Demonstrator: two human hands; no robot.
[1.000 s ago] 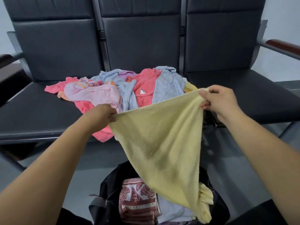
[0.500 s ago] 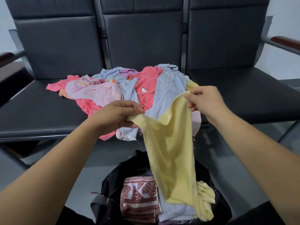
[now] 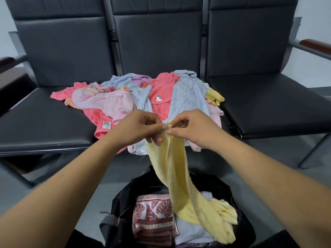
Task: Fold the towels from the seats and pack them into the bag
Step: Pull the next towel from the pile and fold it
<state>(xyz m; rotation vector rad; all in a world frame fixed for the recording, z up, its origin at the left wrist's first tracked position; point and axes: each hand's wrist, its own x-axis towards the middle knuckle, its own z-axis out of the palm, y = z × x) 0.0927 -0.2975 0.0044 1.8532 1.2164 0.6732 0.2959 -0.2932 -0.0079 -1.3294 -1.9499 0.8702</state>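
A pale yellow towel [image 3: 176,169] hangs folded lengthwise from both hands. My left hand [image 3: 141,127] and my right hand [image 3: 192,127] meet in front of me, each pinching a top corner, the corners pressed together. The towel's lower end drapes into the open black bag [image 3: 123,203] on the floor, onto a red-and-white patterned towel [image 3: 152,217] and a light blue one [image 3: 189,231]. Behind the hands, a loose pile of pink, coral and blue towels [image 3: 136,99] lies on the middle seat.
Three black padded seats [image 3: 268,104] joined in a row stand ahead, with wooden armrests at the far left and right [image 3: 315,46]. A small yellow cloth [image 3: 215,95] sits at the pile's right edge. Grey floor surrounds the bag.
My hands have come together from wide apart, bringing the two top corners of the yellow towel against each other. The spread towel now hangs as a narrow doubled strip.
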